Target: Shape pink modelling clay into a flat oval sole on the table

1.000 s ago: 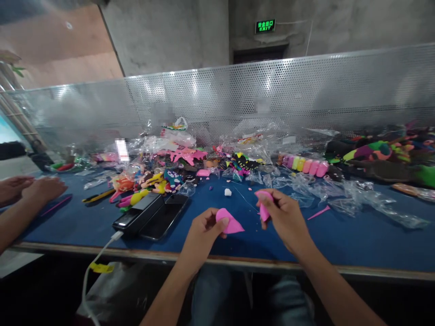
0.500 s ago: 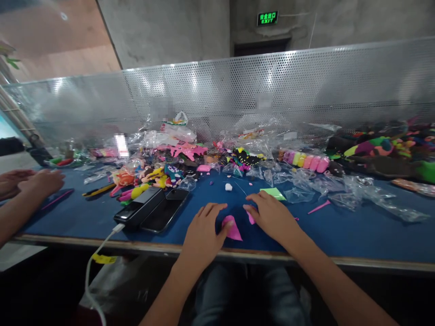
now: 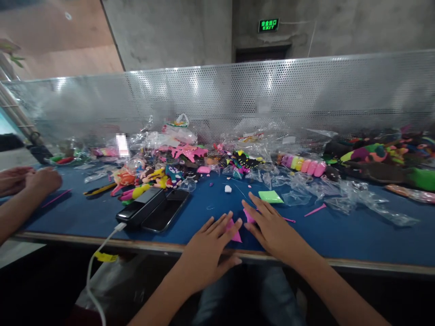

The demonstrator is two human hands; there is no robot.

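Left hand point(image 3: 209, 242), fingers extended, partly hides one pink piece point(image 3: 235, 233), its visible corner pointing nearward. Outspread right hand point(image 3: 274, 227) mostly covers a second pink piece point(image 3: 249, 217).

Pointed pink piece point(image 3: 236, 234), flat; second pink piece point(image 3: 248, 216) beside; both part-covered.

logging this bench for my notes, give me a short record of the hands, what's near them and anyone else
left hand: open, partly covering a pink piece
right hand: open, partly covering a second pink piece
beyond hands: white lump, light green piece
right of right hand: tapered pink stick
left of left hand: dark phone, black device with white cable plugged in
other person: hands at left edge
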